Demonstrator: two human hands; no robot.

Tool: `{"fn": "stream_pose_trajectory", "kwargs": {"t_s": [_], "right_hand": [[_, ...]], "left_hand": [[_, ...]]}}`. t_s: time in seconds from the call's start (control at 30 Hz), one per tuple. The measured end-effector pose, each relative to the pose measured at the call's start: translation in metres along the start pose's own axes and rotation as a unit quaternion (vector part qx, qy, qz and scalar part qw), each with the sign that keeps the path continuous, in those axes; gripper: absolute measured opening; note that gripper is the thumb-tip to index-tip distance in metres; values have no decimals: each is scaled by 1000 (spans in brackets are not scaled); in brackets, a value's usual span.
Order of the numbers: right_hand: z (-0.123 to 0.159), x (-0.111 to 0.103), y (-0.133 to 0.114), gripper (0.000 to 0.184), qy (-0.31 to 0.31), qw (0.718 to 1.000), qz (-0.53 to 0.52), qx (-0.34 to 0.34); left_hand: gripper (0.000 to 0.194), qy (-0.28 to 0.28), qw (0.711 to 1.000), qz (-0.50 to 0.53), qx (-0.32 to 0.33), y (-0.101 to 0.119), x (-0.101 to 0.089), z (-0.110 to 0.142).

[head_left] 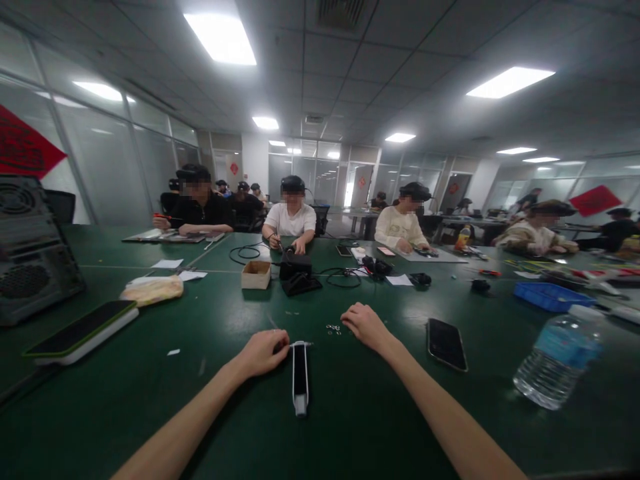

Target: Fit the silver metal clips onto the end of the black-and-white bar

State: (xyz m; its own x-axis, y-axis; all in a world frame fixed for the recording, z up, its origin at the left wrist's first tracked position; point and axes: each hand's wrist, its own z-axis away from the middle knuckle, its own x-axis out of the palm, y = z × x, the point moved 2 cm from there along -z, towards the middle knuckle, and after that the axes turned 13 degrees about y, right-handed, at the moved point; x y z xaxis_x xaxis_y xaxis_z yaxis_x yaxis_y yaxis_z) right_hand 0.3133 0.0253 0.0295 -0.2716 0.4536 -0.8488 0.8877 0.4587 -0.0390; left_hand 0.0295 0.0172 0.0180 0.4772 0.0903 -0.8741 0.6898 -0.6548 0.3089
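My left hand (266, 351) rests on the green table with its fingers curled together, at the upper left end of a slim white device with a dark face (300, 373). A thin, light rod-like piece (306, 344) lies across the device's far end, close to my left fingertips; whether I grip it is hard to see. Several tiny shiny ring-like parts (333, 327) lie on the table between my hands. Just right of them, my right hand (369, 325) is bent down with its fingers drawn together, the tips at the table. What they pinch, if anything, is hidden.
A black phone (447, 343) and a water bottle (559, 360) stand to the right, near a blue tray (550, 298). Ahead are a small cardboard box (256, 275) and a black stand (299, 277). Left are a green-edged device (83, 330) and a computer case (35, 253). Several people sit opposite.
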Motion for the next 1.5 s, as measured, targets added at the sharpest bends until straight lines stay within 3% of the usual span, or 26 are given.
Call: {"fn": "stream_pose_trajectory", "kwargs": {"t_s": [0.13, 0.63, 1.07, 1.23, 1.37, 1.5], "right_hand": [[4, 1, 15, 19, -29, 999, 20, 36], [8, -3, 24, 18, -111, 993, 8, 37], [7, 9, -10, 19, -83, 995, -45, 20], [4, 8, -17, 16, -99, 992, -38, 70], [3, 5, -21, 17, -147, 977, -75, 136], [5, 6, -20, 16, -179, 965, -102, 159]], "left_hand": [[16, -2, 1000, 3, -4, -2, 2, 0], [16, -2, 1000, 2, -5, 0, 1, 1], [15, -7, 1000, 1, -5, -2, 2, 1], [16, -12, 1000, 5, -14, 2, -2, 0], [16, -13, 1000, 11, -18, 3, -2, 1], [16, -6, 1000, 11, -12, 0, 0, 1]]}}
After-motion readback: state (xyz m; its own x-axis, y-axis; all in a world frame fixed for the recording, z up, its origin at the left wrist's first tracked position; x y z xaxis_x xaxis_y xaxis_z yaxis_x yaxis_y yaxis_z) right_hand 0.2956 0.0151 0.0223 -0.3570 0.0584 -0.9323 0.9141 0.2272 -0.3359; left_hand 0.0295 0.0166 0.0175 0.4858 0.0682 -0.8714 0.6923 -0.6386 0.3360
